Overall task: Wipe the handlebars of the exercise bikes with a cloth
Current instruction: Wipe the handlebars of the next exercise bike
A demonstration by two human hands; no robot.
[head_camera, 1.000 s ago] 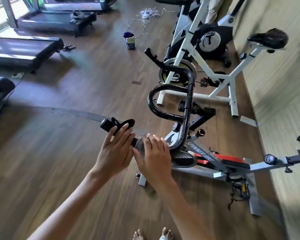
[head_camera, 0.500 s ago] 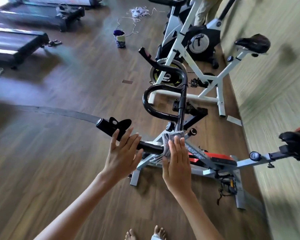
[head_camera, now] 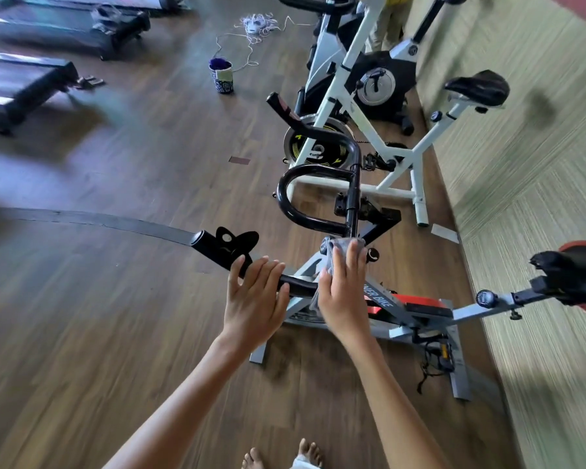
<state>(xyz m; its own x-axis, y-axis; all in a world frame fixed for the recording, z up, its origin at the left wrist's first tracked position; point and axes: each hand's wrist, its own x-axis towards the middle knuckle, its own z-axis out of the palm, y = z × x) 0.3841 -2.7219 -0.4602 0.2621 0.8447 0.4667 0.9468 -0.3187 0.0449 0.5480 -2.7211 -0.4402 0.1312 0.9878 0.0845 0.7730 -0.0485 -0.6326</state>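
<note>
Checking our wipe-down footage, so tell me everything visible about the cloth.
The cloth looks thin, pale grey and crumpled. It is draped over the black handlebar near its centre junction, pressed under the flat fingers of the right hand. Its top edge peeks past the fingertips, and a tail hangs below the bar by the thumb. Most of it is hidden.

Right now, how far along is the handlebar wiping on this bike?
Done: nothing shows as finished; the black handlebar looks the same all over. In hand: the right hand presses the grey cloth on the bar's centre joint, with fingers straight, while the left hand rests on the near arm. Left: probably the front loop, the far grip and the white bike behind.
</note>
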